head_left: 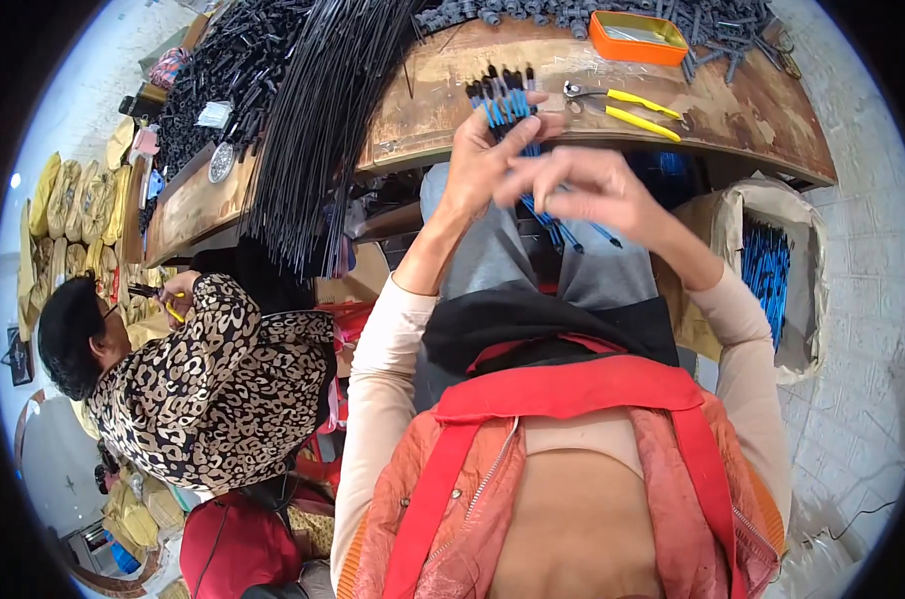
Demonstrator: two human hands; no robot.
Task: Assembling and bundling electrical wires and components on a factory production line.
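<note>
- Gripping the bundle of thin blue-and-black rods (512, 105), the left hand (475, 165) has its fingers closed around the upper part; the capped ends reach over the tabletop (423, 122) and the lower ends hang above the lap.
- The right hand (600, 188) crosses over the bundle with bent fingers, blurred; I cannot tell whether they pinch a rod.
- At the right stands a lined box (808, 317) with more blue rods (764, 270) inside.
- To the left, a co-worker (213, 389) holds a yellow-handled tool (176, 310).
- Cutting pliers (632, 108) with yellow handles lie spread on the tabletop, right of the bundle.
- Long black rods (313, 130) drape over its front edge.
- Farther back sit an orange tin (639, 54) and a heap of gray plastic parts (547, 10).
</note>
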